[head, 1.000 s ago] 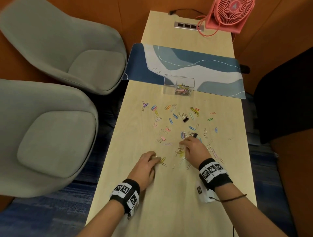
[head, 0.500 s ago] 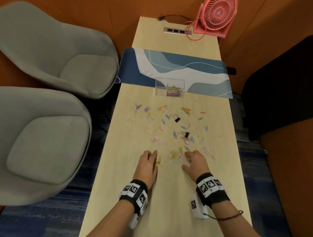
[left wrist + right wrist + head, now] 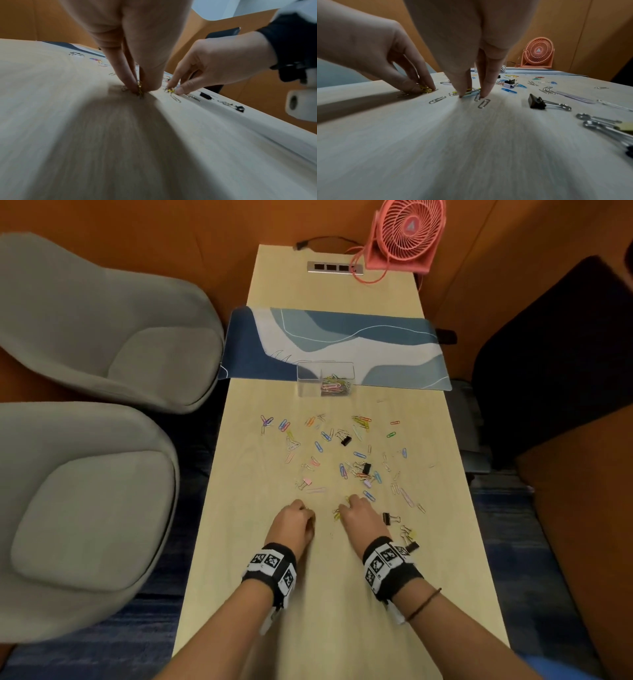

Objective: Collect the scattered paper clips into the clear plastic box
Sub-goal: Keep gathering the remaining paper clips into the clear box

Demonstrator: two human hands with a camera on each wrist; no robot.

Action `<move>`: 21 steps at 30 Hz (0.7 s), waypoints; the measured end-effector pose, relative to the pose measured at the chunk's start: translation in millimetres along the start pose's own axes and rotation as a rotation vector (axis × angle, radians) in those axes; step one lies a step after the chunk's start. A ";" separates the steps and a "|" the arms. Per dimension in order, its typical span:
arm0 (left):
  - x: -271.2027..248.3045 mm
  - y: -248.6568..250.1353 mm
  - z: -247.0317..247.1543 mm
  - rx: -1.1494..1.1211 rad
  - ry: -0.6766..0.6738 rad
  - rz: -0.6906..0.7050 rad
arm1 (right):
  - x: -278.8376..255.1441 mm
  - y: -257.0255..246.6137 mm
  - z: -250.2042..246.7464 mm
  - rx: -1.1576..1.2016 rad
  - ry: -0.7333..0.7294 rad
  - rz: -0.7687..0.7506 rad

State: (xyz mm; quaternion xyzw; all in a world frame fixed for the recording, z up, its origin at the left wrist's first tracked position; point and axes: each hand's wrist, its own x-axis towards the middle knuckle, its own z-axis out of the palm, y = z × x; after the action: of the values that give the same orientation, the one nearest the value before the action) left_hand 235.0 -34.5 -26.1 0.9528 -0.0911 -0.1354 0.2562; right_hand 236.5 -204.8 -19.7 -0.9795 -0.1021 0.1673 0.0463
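Note:
Many coloured paper clips (image 3: 342, 453) lie scattered over the middle of the wooden table (image 3: 329, 611). The clear plastic box (image 3: 306, 378) stands at the edge of the blue mat and holds a small heap of clips. My left hand (image 3: 306, 511) is at the near edge of the scatter, fingers curled down, pinching a few yellow clips (image 3: 139, 88) against the table. Just right of it, my right hand (image 3: 345, 506) pinches yellow and blue clips (image 3: 471, 92) between thumb and fingers. Both hands are far from the box.
Black binder clips (image 3: 346, 440) lie among the paper clips, with more (image 3: 390, 518) beside my right wrist. A blue desk mat (image 3: 342, 344) crosses the table behind the box. A pink fan (image 3: 404, 234) stands at the far end. Grey chairs (image 3: 85, 508) flank the left side.
My right hand has drawn back from the middle of the scatter towards me and closer to the left hand. The left hand's fingers have curled onto the yellow clips.

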 end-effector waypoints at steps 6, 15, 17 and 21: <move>8.3 1.2 -9.1 -0.179 0.047 -0.173 | 8.1 3.4 -7.2 -0.011 -0.049 -0.005; 9.3 -14.5 -14.0 -0.513 0.070 -0.311 | 9.5 10.8 -7.7 0.037 -0.025 0.004; 9.6 -15.0 -14.5 -0.544 0.077 -0.307 | 9.2 14.0 -7.6 0.123 0.008 0.045; 12.7 -14.2 -16.1 -0.589 0.087 -0.295 | 11.4 18.8 -6.8 0.335 0.025 0.115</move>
State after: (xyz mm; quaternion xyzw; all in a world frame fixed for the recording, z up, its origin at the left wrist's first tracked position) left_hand 253.4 -18.0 -22.6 0.8455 0.1022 -0.1505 0.5020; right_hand 252.8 -221.1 -19.3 -0.9643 -0.0160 0.1721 0.2007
